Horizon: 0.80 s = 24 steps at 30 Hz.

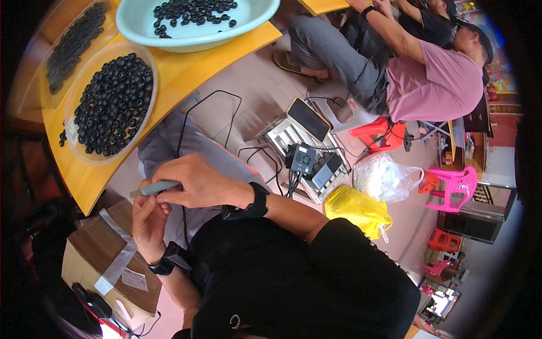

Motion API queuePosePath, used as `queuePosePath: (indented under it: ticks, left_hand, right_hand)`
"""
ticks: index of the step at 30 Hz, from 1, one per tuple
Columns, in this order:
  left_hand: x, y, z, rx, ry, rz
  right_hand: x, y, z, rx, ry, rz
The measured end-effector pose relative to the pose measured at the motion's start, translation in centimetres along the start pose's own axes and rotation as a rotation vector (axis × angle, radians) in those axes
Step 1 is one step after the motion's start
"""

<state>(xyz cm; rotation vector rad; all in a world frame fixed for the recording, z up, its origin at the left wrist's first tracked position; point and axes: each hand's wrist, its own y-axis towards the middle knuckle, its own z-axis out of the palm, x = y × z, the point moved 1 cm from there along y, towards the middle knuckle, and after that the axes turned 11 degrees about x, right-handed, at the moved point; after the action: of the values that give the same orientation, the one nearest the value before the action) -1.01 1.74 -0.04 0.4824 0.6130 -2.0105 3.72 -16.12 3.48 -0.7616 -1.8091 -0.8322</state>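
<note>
"Left of centre in the frame, what fills the right grip (197,183)?"

"I see it closed around a grey-green tool (161,187), the tip pointing left."

"And the left grip (151,226)?"

"Thumb and fingers pinch together just below the tool; I cannot tell what they hold."

"The black beads (110,104)?"

"Upper left, I have them heaped in a clear bowl (87,73) on the yellow desk (195,68), beside a pale blue basin (197,43)."

Grey-green tool (160,187), black beads (111,104), yellow table (192,70)
</note>
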Motion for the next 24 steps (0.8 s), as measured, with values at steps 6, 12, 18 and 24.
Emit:
queuePosePath:
  ticks: [6, 12, 18, 24]
  left_hand:
    - [-0.3, 0.4, 0.6, -0.010, 0.065, 0.034]
    - [-0.3, 0.3, 0.7, 0.035, -0.003, 0.045]
    - [-0.4, 0.2, 0.8, 0.076, -0.023, 0.054]
    - [-0.3, -0.3, 0.7, 0.059, -0.001, 0.056]
  right_hand:
    - [0.0, -0.8, -3.0, 0.019, -0.157, 0.041]
    - [1.3, -1.1, -6.8, -0.057, -0.222, 0.179]
    - [2.8, 1.2, -12.3, -0.341, -0.458, 0.164]
    - [4.1, 6.9, -18.8, -0.372, -0.825, -0.026]
